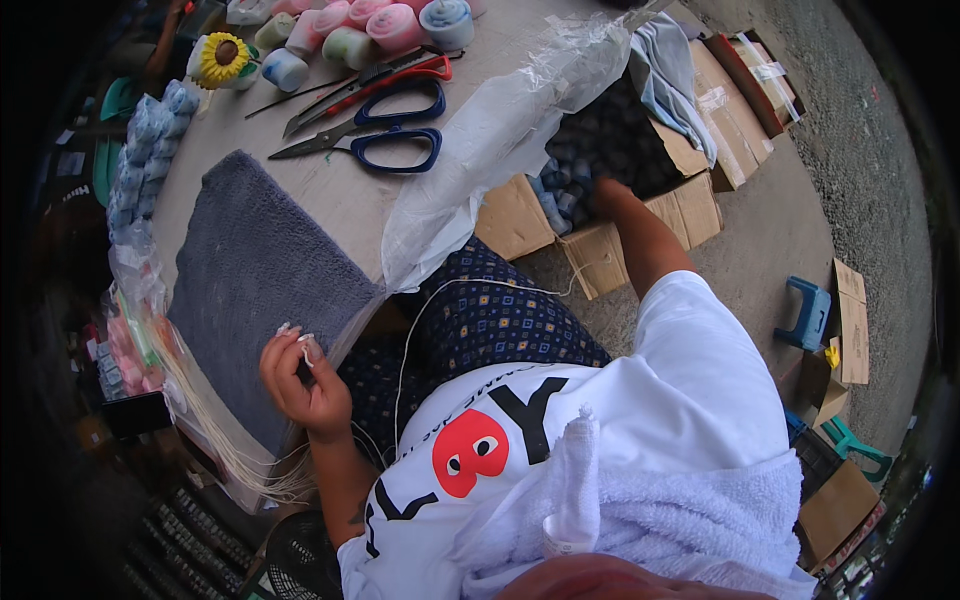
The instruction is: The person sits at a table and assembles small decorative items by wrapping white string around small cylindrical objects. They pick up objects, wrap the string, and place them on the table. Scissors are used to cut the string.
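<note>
My left hand rests over the near edge of a grey-blue towel spread on the table. Its fingers are curled, with white bits at the fingertips; whether they pinch something small cannot be made out. My right arm reaches down into an open cardboard box on my right. My right hand is in the box's dark inside, its fingers hidden. Beside it lie several small blue and dark cylindrical pieces.
Blue-handled scissors and a red-black utility knife lie beyond the towel. Pink, blue and green rolls stand farther back. Clear plastic sheeting hangs over the table edge. Cream strings hang at the left. A blue stool stands right.
</note>
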